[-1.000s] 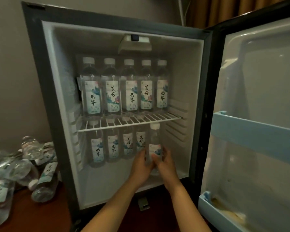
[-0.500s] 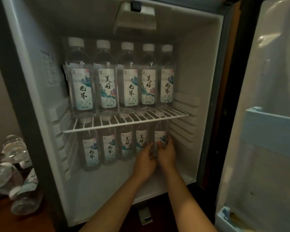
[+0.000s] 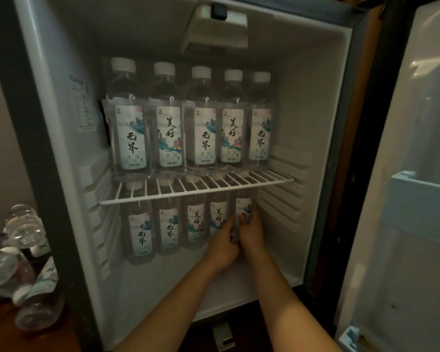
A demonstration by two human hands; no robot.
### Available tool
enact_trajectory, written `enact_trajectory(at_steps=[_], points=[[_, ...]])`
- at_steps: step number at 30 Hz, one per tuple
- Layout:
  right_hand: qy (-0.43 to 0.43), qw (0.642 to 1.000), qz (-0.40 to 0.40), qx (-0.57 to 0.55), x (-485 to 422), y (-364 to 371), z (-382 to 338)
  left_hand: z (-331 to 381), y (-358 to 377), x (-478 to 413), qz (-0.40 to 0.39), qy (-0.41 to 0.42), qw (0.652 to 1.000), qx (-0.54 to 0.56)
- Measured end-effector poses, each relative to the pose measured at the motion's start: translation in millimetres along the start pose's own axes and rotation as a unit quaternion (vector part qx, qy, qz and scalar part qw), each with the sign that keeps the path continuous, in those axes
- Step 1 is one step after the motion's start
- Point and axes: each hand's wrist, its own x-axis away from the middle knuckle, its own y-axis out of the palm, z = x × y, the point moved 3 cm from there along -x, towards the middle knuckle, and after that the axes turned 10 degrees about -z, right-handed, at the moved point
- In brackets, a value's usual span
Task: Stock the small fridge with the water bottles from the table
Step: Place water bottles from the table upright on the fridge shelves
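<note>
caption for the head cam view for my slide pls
Both hands, left hand and right hand, set a fifth water bottle under the wire shelf of the fridge.

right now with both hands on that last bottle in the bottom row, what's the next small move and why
Probably let go and draw both hands back. The bottle held by the left hand and right hand stands upright at the right end of the lower row, in line with its four neighbours, under the wire shelf. More bottles on the table wait.
</note>
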Motion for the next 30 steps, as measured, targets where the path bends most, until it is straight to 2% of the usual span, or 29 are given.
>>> enact_trajectory(at_steps=[6,13,19,25,30], points=[[0.073,0.994,0.053,0.062,19.6,1.3,7.7,-0.4,-4.5,13.3,-0.011,-0.032,0.999,0.023],[0.069,0.995,0.03,0.065,60.2,-1.4,-12.3,6.8,-21.0,57.1,0.044,-0.049,0.998,0.022],[0.068,0.992,-0.099,-0.025,114.2,14.8,-42.2,17.5,-39.6,121.3,0.08,-0.051,0.995,0.021],[0.107,0.962,-0.252,0.01,172.1,49.2,-73.8,12.6,-80.4,208.5,0.11,-0.093,0.99,-0.009],[0.101,0.917,-0.384,0.043,219.6,97.1,-81.0,-5.5,-136.0,280.4,0.186,-0.127,0.973,-0.045]])
